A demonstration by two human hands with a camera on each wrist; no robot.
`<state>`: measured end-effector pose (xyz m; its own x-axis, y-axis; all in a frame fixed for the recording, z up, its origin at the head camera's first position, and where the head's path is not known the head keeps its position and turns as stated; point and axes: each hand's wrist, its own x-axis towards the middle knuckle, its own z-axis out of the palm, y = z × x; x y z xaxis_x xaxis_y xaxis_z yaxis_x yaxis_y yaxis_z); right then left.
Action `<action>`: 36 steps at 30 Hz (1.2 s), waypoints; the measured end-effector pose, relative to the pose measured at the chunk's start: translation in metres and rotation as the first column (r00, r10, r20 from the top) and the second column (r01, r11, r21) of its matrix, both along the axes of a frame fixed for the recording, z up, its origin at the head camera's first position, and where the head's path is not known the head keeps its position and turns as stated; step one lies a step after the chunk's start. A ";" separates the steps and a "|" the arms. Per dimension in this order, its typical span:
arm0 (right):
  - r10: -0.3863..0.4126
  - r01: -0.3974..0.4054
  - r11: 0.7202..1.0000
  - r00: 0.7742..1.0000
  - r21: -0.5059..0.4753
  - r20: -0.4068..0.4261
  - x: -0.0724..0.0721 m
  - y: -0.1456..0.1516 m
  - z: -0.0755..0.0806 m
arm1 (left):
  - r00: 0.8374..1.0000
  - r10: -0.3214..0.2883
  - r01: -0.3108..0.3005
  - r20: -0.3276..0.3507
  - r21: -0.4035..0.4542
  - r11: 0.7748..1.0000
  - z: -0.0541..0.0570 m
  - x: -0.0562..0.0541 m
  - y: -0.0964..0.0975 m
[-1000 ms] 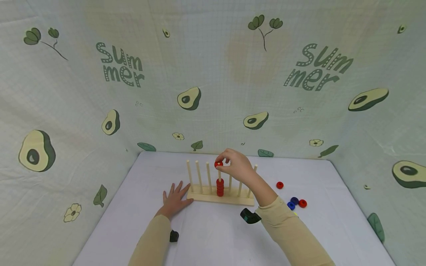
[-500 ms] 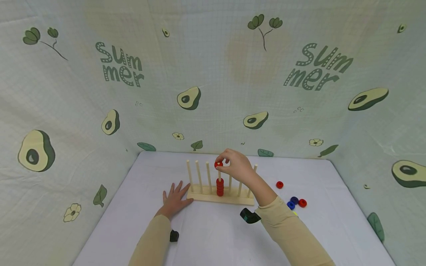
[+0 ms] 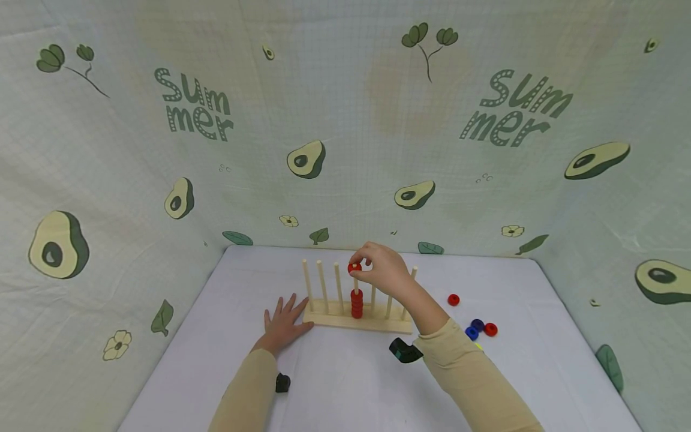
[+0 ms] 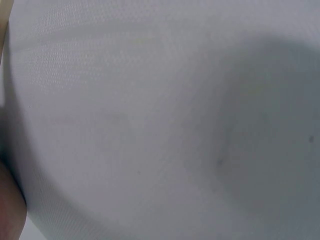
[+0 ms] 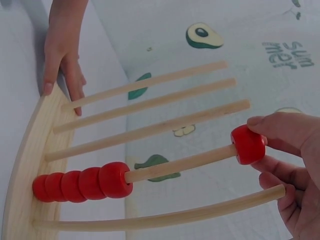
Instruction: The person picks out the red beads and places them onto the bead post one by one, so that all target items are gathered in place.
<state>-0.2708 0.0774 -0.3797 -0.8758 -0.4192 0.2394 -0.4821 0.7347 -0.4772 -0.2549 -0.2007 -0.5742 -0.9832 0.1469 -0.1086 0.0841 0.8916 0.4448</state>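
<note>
My right hand (image 3: 384,271) pinches a red bead (image 5: 248,145) between thumb and fingers at the top of a wooden peg. The peg's tip passes into the bead's hole. Lower on that same peg, several red beads (image 5: 72,186) are stacked against the wooden base (image 3: 356,324). In the right wrist view, other fingers of this hand lie at the tip of the neighbouring bare peg (image 5: 200,214). My left hand (image 3: 283,330), fingers spread, rests on the table with its thumb and a fingertip at the base's left end. The left wrist view shows mostly white cloth and one fingertip (image 4: 10,205).
Bare pegs (image 3: 323,287) stand on both sides of the beaded one. To the right on the white table lie a red bead (image 3: 453,299), another red bead (image 3: 490,329), two blue beads (image 3: 472,333) and a partly hidden yellow piece (image 3: 478,346). A printed cloth wall (image 3: 345,108) rises behind.
</note>
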 end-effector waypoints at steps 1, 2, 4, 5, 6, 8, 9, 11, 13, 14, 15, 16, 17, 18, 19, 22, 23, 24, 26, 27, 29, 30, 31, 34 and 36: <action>-0.001 0.001 1.000 1.000 0.001 -0.003 0.000 0.000 0.000 | 1.000 -0.005 0.005 0.000 -0.003 1.000 0.000 0.000 0.000; -0.002 0.002 1.000 1.000 0.002 -0.005 0.000 0.001 0.000 | 1.000 -0.007 0.007 -0.006 0.001 1.000 0.001 0.001 0.000; -0.003 0.003 1.000 1.000 0.001 -0.009 0.001 0.001 0.000 | 1.000 -0.010 0.010 -0.016 0.005 1.000 0.002 0.001 0.001; -0.004 0.004 1.000 1.000 0.000 -0.009 0.001 0.002 0.000 | 1.000 -0.010 0.010 -0.015 0.004 1.000 0.003 0.001 0.002; -0.006 0.006 1.000 1.000 -0.001 -0.009 0.001 0.002 0.000 | 1.000 -0.010 0.010 -0.011 0.001 1.000 0.004 0.001 0.002; -0.009 0.009 1.000 1.000 -0.005 -0.008 0.001 0.003 0.000 | 1.000 -0.005 0.005 -0.003 -0.002 1.000 0.005 0.001 0.003; -0.010 0.010 1.000 1.000 -0.007 -0.005 0.002 0.003 0.000 | 1.000 -0.005 0.005 0.000 -0.006 1.000 0.006 0.001 0.004; -0.013 0.013 1.000 1.000 -0.010 0.001 0.002 0.004 0.000 | 1.000 -0.004 0.004 0.004 -0.011 1.000 0.008 0.001 0.005; -0.016 0.016 1.000 1.000 -0.009 0.006 0.002 0.004 0.001 | 1.000 -0.001 0.001 0.015 -0.015 1.000 0.009 0.001 0.006; -0.016 0.017 1.000 1.000 -0.009 0.010 0.003 0.004 0.002 | 1.000 0.000 0.000 0.020 -0.016 1.000 0.010 0.002 0.006; -0.018 0.018 1.000 1.000 -0.007 0.014 0.003 0.005 0.002 | 1.000 0.001 0.000 0.019 -0.012 1.000 0.011 0.002 0.007; -0.018 0.018 1.000 1.000 -0.008 0.018 0.003 0.005 0.002 | 1.000 0.002 -0.002 0.023 -0.010 1.000 0.011 0.002 0.007; -0.018 0.018 1.000 1.000 -0.011 0.023 0.003 0.005 0.003 | 1.000 0.003 -0.003 0.027 -0.008 1.000 0.012 0.003 0.007; -0.017 0.017 1.000 0.999 -0.012 0.027 0.003 0.006 0.003 | 0.999 0.004 -0.004 0.032 -0.004 1.000 0.012 0.003 0.007; -0.013 0.013 1.000 0.999 -0.018 0.033 0.004 0.006 0.004 | 1.000 0.003 -0.003 0.029 0.001 1.000 0.012 0.003 0.007; 0.001 0.001 0.999 0.999 -0.042 0.043 0.005 0.008 0.005 | 1.000 0.000 0.000 0.023 -0.003 1.000 0.009 0.004 0.006; 0.007 -0.005 0.999 0.999 -0.053 0.044 0.006 0.009 0.005 | 1.000 -0.002 0.003 0.019 -0.010 1.000 0.007 0.003 0.005; 0.013 -0.011 0.998 0.999 -0.065 0.044 0.006 0.010 0.005 | 1.000 -0.003 0.003 0.015 -0.008 1.000 0.005 0.003 0.005; 0.026 -0.021 0.995 0.999 -0.098 0.045 0.007 0.011 0.005 | 1.000 -0.007 0.007 0.002 -0.001 1.000 0.002 0.002 0.003; 0.033 -0.028 0.993 0.999 -0.114 0.043 0.007 0.012 0.005 | 1.000 -0.006 0.006 0.001 -0.001 1.000 0.000 0.001 0.003; 0.050 -0.044 0.988 0.998 -0.148 0.037 0.008 0.013 0.004 | 1.000 -0.004 0.004 0.002 0.004 1.000 -0.003 0.000 0.001; 0.060 -0.053 0.985 0.998 -0.167 0.035 0.009 0.014 0.004 | 1.000 -0.004 0.004 0.001 0.013 1.000 -0.005 0.000 0.001; 0.069 -0.062 0.981 0.997 -0.182 0.031 0.009 0.014 0.004 | 1.000 -0.003 0.003 0.000 0.013 1.000 -0.006 -0.001 0.000; 0.096 -0.090 0.972 0.995 -0.218 0.016 0.012 0.017 0.005 | 1.000 0.001 -0.001 0.001 0.015 1.000 -0.011 -0.002 -0.001; 0.111 -0.105 0.965 0.994 -0.240 0.009 0.014 0.019 0.005 | 1.000 0.001 -0.001 -0.007 0.025 1.000 -0.012 -0.002 -0.002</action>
